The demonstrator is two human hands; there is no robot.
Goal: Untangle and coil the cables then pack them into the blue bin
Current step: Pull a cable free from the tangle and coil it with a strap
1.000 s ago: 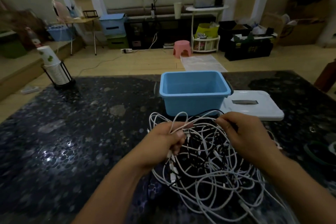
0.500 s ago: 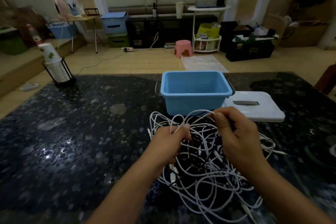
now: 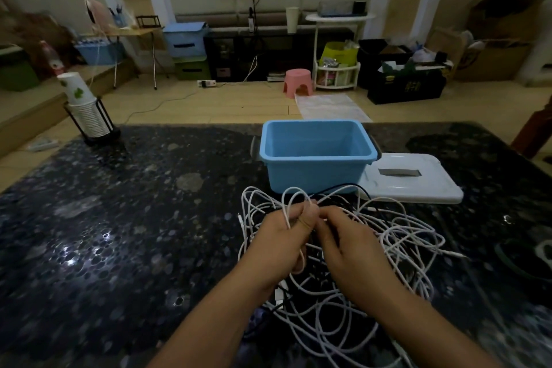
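A tangled heap of white and black cables [image 3: 400, 236] lies on the dark speckled table [image 3: 119, 233], just in front of the blue bin [image 3: 316, 170]. The bin stands upright and looks empty. My left hand [image 3: 280, 245] is closed around a white cable loop that arches up over its fingers. My right hand [image 3: 355, 251] sits close beside it, fingertips pinching cable strands at the top of the heap. The two hands nearly touch. The cables under my hands are hidden.
A white lid [image 3: 409, 182] lies flat to the right of the bin. A black rack with stacked paper cups [image 3: 86, 116] stands at the table's far left corner. A dark green ring-shaped object [image 3: 525, 257] lies at the right edge.
My right hand has moved left and down to meet the left hand over the heap. The white loop between them has been drawn up over my left fingers.
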